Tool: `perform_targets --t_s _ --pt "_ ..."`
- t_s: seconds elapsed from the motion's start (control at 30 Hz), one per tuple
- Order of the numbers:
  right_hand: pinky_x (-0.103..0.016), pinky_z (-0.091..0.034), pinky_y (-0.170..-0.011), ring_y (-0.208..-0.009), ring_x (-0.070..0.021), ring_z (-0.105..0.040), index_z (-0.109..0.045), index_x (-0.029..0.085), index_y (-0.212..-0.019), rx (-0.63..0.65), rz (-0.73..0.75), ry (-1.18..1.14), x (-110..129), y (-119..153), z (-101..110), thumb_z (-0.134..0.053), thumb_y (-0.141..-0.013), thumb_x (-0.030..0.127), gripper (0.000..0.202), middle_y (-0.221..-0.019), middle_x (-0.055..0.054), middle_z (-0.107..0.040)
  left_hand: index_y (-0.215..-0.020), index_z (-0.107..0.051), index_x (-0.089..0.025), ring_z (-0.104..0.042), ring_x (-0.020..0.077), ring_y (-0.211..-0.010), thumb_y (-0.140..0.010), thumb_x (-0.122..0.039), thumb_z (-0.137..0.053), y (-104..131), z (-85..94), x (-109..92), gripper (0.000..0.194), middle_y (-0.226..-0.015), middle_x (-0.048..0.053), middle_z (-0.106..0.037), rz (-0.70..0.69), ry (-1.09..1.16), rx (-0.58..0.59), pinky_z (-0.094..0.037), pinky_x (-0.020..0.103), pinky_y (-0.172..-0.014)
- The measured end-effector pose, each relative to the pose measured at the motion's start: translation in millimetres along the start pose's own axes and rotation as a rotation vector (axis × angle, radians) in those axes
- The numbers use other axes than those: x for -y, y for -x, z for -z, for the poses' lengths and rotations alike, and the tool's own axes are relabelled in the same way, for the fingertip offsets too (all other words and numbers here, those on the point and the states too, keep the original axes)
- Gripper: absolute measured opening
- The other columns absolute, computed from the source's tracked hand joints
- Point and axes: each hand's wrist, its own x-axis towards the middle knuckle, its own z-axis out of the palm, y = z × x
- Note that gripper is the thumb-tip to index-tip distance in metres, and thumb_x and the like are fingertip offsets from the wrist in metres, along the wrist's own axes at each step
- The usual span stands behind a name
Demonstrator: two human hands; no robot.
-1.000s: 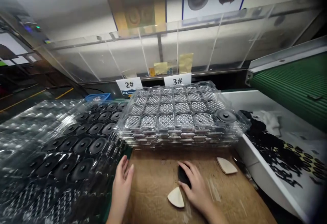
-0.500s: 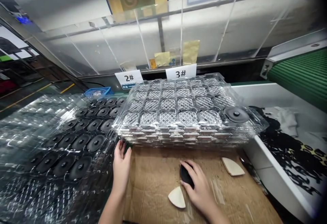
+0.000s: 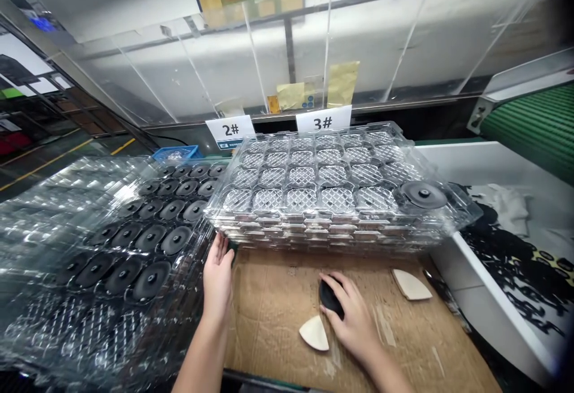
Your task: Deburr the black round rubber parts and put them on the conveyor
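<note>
My right hand (image 3: 352,315) is closed round a black rounded part (image 3: 330,298) over the brown cardboard (image 3: 269,315). Just left of it lies a cream wedge-shaped pad (image 3: 314,333); a second cream pad (image 3: 411,285) lies farther right. My left hand (image 3: 219,273) is at the cardboard's left edge, by the near left corner of a stack of clear plastic trays (image 3: 314,225). Its fingers point up and its palm shows nothing held. One black disc (image 3: 424,194) with a central knob sits in the top tray's near right compartment.
Clear trays holding several black discs (image 3: 150,279) spread over the left side. A white bin (image 3: 475,285) with black pieces and a white cloth (image 3: 509,204) stands at the right. Behind are a blue basket (image 3: 177,154), number cards (image 3: 323,120) and a clear panel.
The camera view has shifted slightly, so the scene sits a little farther right. My left hand has moved slightly closer to the tray stack's corner. My right hand keeps hold of the black part.
</note>
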Motion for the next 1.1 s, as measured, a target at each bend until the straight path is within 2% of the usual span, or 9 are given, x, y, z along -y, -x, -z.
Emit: perform_targets --t_s 0.2,0.4,0.53,0.67,0.77,0.83,0.9,0.97,1.1 --pt "-0.043 -0.040 -0.097 -0.115 -0.0251 -0.046 -0.046 0.026 -0.125 0.002 0.006 0.016 0 0 -1 -0.051 -0.077 0.018 0.049 -0.123 -0.007 -0.048 -0.132 -0.038 -0.020 -0.034 0.0261 -0.129 -0.079 -0.016 -0.058 0 -0.1 1 0.056 -0.144 0.010 -0.034 -0.003 0.035 -0.002 -0.022 0.053 -0.108" --pt "-0.044 -0.041 -0.096 -0.114 -0.0261 -0.048 -0.047 0.027 -0.125 -0.003 0.004 0.020 1 -1 -1 -0.051 -0.077 0.020 0.048 -0.122 -0.007 -0.049 -0.131 -0.041 -0.022 -0.037 0.0219 -0.128 -0.078 -0.016 -0.056 0 0.5 -3 0.055 -0.143 0.008 -0.038 0.012 0.027 -0.016 -0.027 0.037 -0.108" --pt "-0.045 -0.039 -0.097 -0.115 -0.0267 -0.047 -0.047 0.026 -0.125 0.005 -0.002 0.010 1 -1 -1 -0.052 -0.077 0.021 0.048 -0.123 -0.008 -0.049 -0.131 -0.039 -0.027 -0.037 0.0217 -0.128 -0.080 -0.021 -0.056 11 3.0 -6 0.055 -0.144 0.007 -0.035 0.060 0.005 0.017 -0.028 0.037 -0.107" --pt "-0.047 -0.036 -0.099 -0.116 -0.0273 -0.046 -0.047 0.024 -0.125 0.023 -0.018 -0.024 3 -5 3 -0.052 -0.080 0.023 0.046 -0.124 -0.010 -0.047 -0.128 -0.040 -0.028 -0.040 0.0233 -0.126 -0.080 -0.027 -0.057 44 7.1 -2 0.051 -0.144 0.008 -0.035 0.190 -0.029 0.089 -0.027 0.042 -0.107" --pt "-0.045 -0.036 -0.099 -0.117 -0.0272 -0.045 -0.042 0.024 -0.129 0.056 -0.024 -0.075 12 -3 9 -0.055 -0.080 0.029 0.051 -0.125 -0.011 -0.047 -0.117 -0.053 -0.024 -0.051 0.0271 -0.116 -0.076 -0.032 -0.061 83 9.1 3 0.043 -0.132 0.012 -0.050 0.316 -0.011 0.260 -0.035 0.044 -0.102" --pt "-0.043 -0.037 -0.098 -0.117 -0.0278 -0.045 -0.038 0.024 -0.133 0.095 -0.015 -0.118 27 4 15 -0.065 -0.072 0.039 0.068 -0.125 -0.011 -0.048 -0.112 -0.057 -0.022 -0.057 0.0295 -0.109 -0.073 -0.038 -0.063 110 9.4 3 0.042 -0.124 0.015 -0.057 0.379 0.033 0.365 -0.044 0.045 -0.095" --pt "-0.041 -0.039 -0.097 -0.115 -0.0287 -0.046 -0.036 0.025 -0.134 0.146 0.002 -0.162 48 13 20 -0.075 -0.057 0.049 0.090 -0.123 -0.010 -0.050 -0.115 -0.056 -0.026 -0.055 0.0307 -0.111 -0.068 -0.046 -0.066 133 8.5 -1 0.052 -0.129 0.014 -0.054 0.418 0.108 0.430 -0.047 0.043 -0.091" --pt "-0.040 -0.040 -0.096 -0.113 -0.0292 -0.047 -0.035 0.026 -0.134 0.199 0.034 -0.229 72 21 24 -0.078 -0.048 0.055 0.101 -0.121 -0.010 -0.051 -0.117 -0.054 -0.030 -0.050 0.0312 -0.116 -0.059 -0.049 -0.073 150 6.6 -8 0.064 -0.133 0.010 -0.051 0.477 0.236 0.489 -0.047 0.041 -0.092" --pt "-0.037 -0.039 -0.097 -0.113 -0.0270 -0.046 -0.033 0.026 -0.133 0.214 0.082 -0.348 107 23 25 -0.073 -0.052 0.060 0.097 -0.119 -0.009 -0.051 -0.113 -0.058 -0.029 -0.044 0.0305 -0.122 -0.050 -0.044 -0.079 158 4.6 -25 0.067 -0.128 0.007 -0.056 0.626 0.341 0.495 -0.040 0.036 -0.099"
